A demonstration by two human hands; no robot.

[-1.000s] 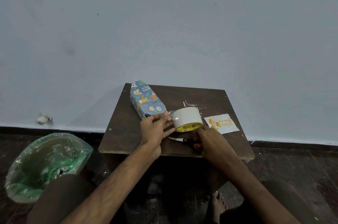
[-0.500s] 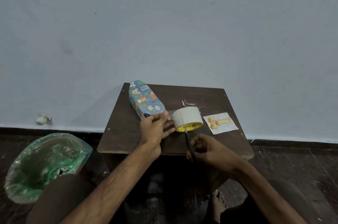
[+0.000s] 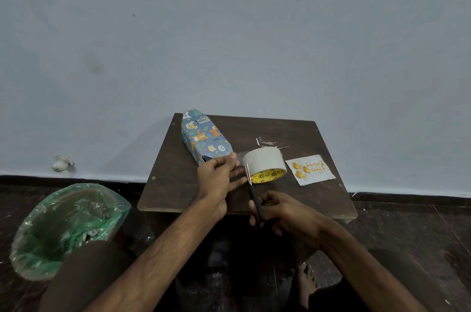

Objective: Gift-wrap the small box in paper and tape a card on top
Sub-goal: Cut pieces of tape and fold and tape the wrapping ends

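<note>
The wrapped box (image 3: 204, 138), in blue paper with cartoon animals, lies at the back left of the small dark table (image 3: 178, 171). A wide tape roll (image 3: 265, 162) stands in the table's middle. My left hand (image 3: 220, 179) pinches a clear strip of tape pulled from the roll, just beside the box's near end. My right hand (image 3: 283, 212) grips black-handled scissors (image 3: 253, 194), whose blades point up at the strip between my left fingers and the roll. The white card (image 3: 309, 169) with yellow balloons lies flat to the right of the roll.
A bin lined with a green bag (image 3: 68, 225) stands on the floor at the left. A few thin paper scraps (image 3: 267, 143) lie behind the roll. A pale wall rises right behind the table. My knees and a bare foot (image 3: 307, 283) are below the table edge.
My right hand picked up the scissors from the table's front edge and raised the blades to the tape strip. My left hand kept the strip pulled taut.
</note>
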